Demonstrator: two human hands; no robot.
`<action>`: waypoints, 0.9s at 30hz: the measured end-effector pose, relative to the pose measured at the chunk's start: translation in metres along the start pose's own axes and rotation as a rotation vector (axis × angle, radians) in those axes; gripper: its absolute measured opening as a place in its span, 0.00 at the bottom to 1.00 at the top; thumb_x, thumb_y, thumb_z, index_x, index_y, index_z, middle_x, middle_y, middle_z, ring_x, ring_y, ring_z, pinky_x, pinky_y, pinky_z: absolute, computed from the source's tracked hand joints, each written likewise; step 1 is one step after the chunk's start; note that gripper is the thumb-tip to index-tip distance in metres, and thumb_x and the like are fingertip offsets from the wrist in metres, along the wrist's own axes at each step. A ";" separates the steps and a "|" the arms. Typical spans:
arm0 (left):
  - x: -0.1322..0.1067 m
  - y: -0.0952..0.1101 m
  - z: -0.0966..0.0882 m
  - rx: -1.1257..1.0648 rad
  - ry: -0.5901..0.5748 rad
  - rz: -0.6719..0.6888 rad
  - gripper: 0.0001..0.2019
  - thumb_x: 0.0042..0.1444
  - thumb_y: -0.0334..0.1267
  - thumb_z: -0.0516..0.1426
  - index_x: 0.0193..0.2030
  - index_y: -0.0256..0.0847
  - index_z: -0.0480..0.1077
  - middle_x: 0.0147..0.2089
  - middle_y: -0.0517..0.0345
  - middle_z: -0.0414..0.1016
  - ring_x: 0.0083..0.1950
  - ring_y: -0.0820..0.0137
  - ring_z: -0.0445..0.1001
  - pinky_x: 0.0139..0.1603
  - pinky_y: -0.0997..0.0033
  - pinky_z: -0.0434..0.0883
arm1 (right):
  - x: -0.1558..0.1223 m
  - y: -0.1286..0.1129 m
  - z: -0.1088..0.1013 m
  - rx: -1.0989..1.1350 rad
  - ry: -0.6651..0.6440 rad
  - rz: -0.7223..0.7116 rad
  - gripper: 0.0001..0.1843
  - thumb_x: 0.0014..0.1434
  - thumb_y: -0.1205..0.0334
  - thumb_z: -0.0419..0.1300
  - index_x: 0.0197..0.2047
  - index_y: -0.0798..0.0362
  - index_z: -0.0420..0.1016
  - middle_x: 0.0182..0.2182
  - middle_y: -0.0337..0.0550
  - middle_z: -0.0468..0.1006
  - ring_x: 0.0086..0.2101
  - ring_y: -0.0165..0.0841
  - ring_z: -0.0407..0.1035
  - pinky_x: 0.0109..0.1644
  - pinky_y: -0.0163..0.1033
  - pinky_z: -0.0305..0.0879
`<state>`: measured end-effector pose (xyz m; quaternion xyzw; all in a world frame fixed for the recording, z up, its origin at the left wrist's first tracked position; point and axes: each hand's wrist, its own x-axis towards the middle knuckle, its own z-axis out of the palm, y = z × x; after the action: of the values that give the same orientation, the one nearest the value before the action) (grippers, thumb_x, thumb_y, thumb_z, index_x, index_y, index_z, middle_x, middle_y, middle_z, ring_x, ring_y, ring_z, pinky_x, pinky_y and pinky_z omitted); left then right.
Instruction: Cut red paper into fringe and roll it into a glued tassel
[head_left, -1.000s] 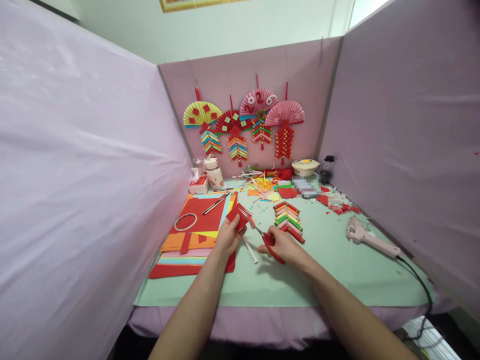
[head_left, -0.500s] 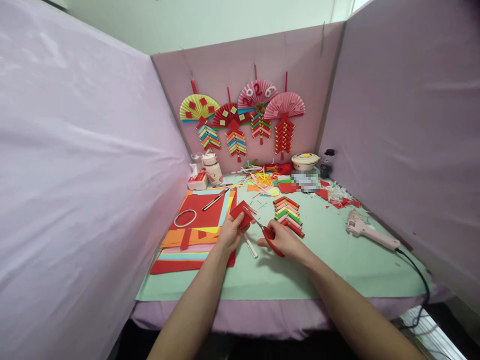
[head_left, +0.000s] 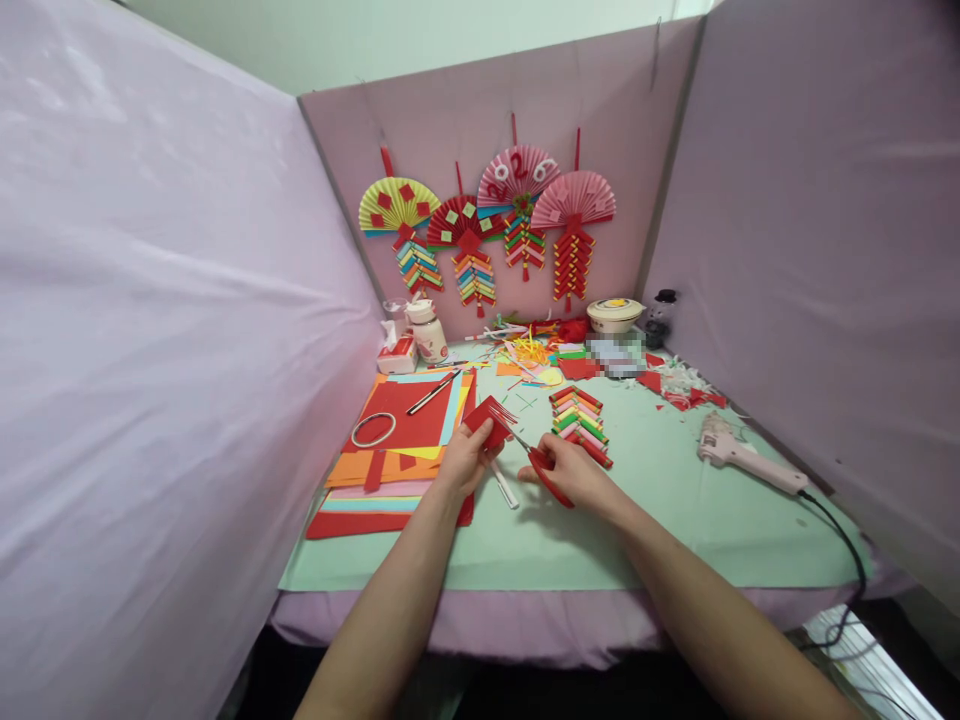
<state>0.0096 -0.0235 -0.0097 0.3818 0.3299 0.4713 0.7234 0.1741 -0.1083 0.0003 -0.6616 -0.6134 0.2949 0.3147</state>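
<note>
A pale green table (head_left: 660, 540) spreads below four paper fan ornaments (head_left: 574, 200), all finished-looking and hung on the back panel. A stack of coloured paper sheets (head_left: 420, 430) lies on the left; a hot glue gun (head_left: 750, 463) rests at the right. Beyond the right hand (head_left: 574, 475) lies a strand of paper firecrackers (head_left: 577, 420), apparently assembled. The hands are apart: the right grips red-handled scissors (head_left: 551, 482), while the left (head_left: 466, 460) pinches a folded-looking red paper piece (head_left: 486, 412) above the table, just beside the stack. The blades meet its right-hand edge; whether they are parted cannot be told. Narrow strips (head_left: 502, 410) fan from the upper right side, so fringing seems partly done, with the portion nearer the thumb apparently uncut.
</note>
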 end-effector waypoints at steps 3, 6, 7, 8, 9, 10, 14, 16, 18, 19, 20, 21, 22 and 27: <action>0.000 0.000 0.000 -0.005 0.007 -0.001 0.15 0.44 0.39 0.68 0.39 0.38 0.74 0.38 0.54 0.79 0.35 0.71 0.77 0.34 0.74 0.72 | 0.000 0.001 0.001 0.006 0.011 -0.001 0.21 0.47 0.45 0.63 0.26 0.51 0.58 0.22 0.34 0.69 0.25 0.29 0.61 0.26 0.32 0.51; 0.000 -0.001 0.000 -0.007 0.001 0.002 0.15 0.44 0.39 0.68 0.39 0.38 0.74 0.38 0.55 0.78 0.35 0.71 0.76 0.34 0.74 0.73 | 0.001 0.003 0.001 0.012 0.019 -0.013 0.21 0.48 0.45 0.63 0.26 0.51 0.59 0.21 0.34 0.69 0.24 0.29 0.62 0.26 0.32 0.50; 0.000 -0.001 0.000 -0.009 -0.001 0.002 0.15 0.44 0.39 0.68 0.39 0.38 0.74 0.38 0.55 0.78 0.35 0.71 0.76 0.34 0.74 0.73 | 0.001 0.004 0.002 0.009 0.023 -0.018 0.21 0.48 0.45 0.63 0.26 0.51 0.59 0.21 0.34 0.69 0.24 0.29 0.62 0.26 0.32 0.50; 0.000 0.000 0.000 -0.010 -0.003 0.001 0.15 0.44 0.39 0.68 0.38 0.38 0.74 0.38 0.55 0.78 0.35 0.71 0.76 0.34 0.75 0.73 | 0.002 0.005 0.002 0.005 0.026 -0.022 0.21 0.48 0.45 0.63 0.26 0.51 0.59 0.21 0.34 0.70 0.24 0.29 0.62 0.26 0.32 0.50; 0.000 0.000 0.000 -0.011 -0.006 0.000 0.15 0.44 0.39 0.68 0.38 0.38 0.74 0.38 0.55 0.78 0.36 0.71 0.76 0.34 0.75 0.73 | 0.002 0.005 0.002 0.000 0.030 -0.024 0.20 0.48 0.45 0.63 0.25 0.51 0.59 0.21 0.34 0.70 0.24 0.29 0.62 0.26 0.32 0.50; 0.000 0.000 0.000 -0.011 -0.010 -0.001 0.15 0.44 0.40 0.68 0.38 0.38 0.74 0.38 0.55 0.78 0.36 0.71 0.76 0.34 0.75 0.73 | 0.002 0.006 0.002 -0.006 0.034 -0.024 0.20 0.48 0.46 0.63 0.25 0.51 0.59 0.21 0.34 0.70 0.24 0.29 0.62 0.26 0.32 0.49; 0.000 0.000 0.000 -0.004 -0.015 -0.006 0.15 0.44 0.40 0.68 0.38 0.38 0.74 0.37 0.55 0.78 0.35 0.71 0.77 0.34 0.75 0.73 | 0.004 0.009 0.003 -0.023 0.041 -0.017 0.20 0.48 0.46 0.63 0.25 0.51 0.60 0.21 0.34 0.70 0.24 0.29 0.62 0.26 0.32 0.49; 0.000 0.000 0.000 -0.002 -0.009 -0.008 0.15 0.44 0.40 0.68 0.38 0.38 0.74 0.38 0.55 0.78 0.35 0.71 0.77 0.34 0.75 0.73 | 0.004 0.010 0.004 -0.026 0.043 -0.014 0.20 0.48 0.46 0.63 0.25 0.51 0.60 0.21 0.34 0.70 0.23 0.29 0.61 0.26 0.32 0.48; 0.000 0.000 0.000 0.001 0.001 -0.008 0.15 0.43 0.40 0.68 0.38 0.38 0.74 0.38 0.54 0.79 0.35 0.70 0.77 0.34 0.74 0.73 | 0.004 0.010 0.003 -0.013 0.042 -0.018 0.20 0.48 0.46 0.63 0.25 0.51 0.59 0.21 0.34 0.70 0.24 0.29 0.62 0.26 0.32 0.49; 0.000 0.001 0.000 0.003 0.006 -0.008 0.15 0.43 0.39 0.68 0.38 0.38 0.74 0.38 0.54 0.79 0.35 0.70 0.77 0.34 0.74 0.73 | 0.003 0.009 0.003 -0.002 0.040 -0.023 0.20 0.48 0.46 0.63 0.25 0.51 0.59 0.21 0.34 0.70 0.24 0.29 0.62 0.26 0.32 0.49; 0.000 0.001 0.000 0.006 0.009 -0.007 0.15 0.43 0.39 0.68 0.38 0.38 0.74 0.38 0.54 0.79 0.35 0.70 0.77 0.34 0.74 0.73 | 0.002 0.009 0.003 0.012 0.035 -0.027 0.20 0.48 0.46 0.63 0.26 0.51 0.59 0.21 0.34 0.70 0.24 0.29 0.62 0.26 0.32 0.50; -0.001 0.002 0.001 0.009 0.010 -0.007 0.15 0.43 0.39 0.68 0.37 0.38 0.74 0.38 0.54 0.79 0.35 0.71 0.77 0.34 0.74 0.73 | 0.002 0.008 0.002 0.024 0.028 -0.030 0.20 0.48 0.46 0.63 0.26 0.51 0.59 0.22 0.34 0.70 0.25 0.29 0.63 0.26 0.32 0.50; -0.001 0.002 0.001 0.015 0.007 -0.009 0.15 0.43 0.39 0.68 0.38 0.38 0.74 0.38 0.54 0.79 0.35 0.71 0.77 0.34 0.74 0.72 | 0.001 0.007 0.001 0.035 0.020 -0.031 0.20 0.48 0.46 0.63 0.26 0.51 0.59 0.22 0.34 0.70 0.25 0.29 0.63 0.26 0.32 0.50; -0.006 0.005 0.006 0.059 -0.014 -0.054 0.17 0.42 0.39 0.69 0.38 0.36 0.75 0.37 0.53 0.78 0.34 0.72 0.75 0.35 0.73 0.72 | -0.001 0.004 -0.001 0.051 -0.003 -0.015 0.21 0.46 0.46 0.64 0.27 0.50 0.58 0.23 0.33 0.69 0.25 0.29 0.61 0.26 0.32 0.50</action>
<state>0.0102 -0.0294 -0.0017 0.3972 0.3489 0.4391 0.7264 0.1772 -0.1095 -0.0023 -0.6482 -0.6111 0.3091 0.3330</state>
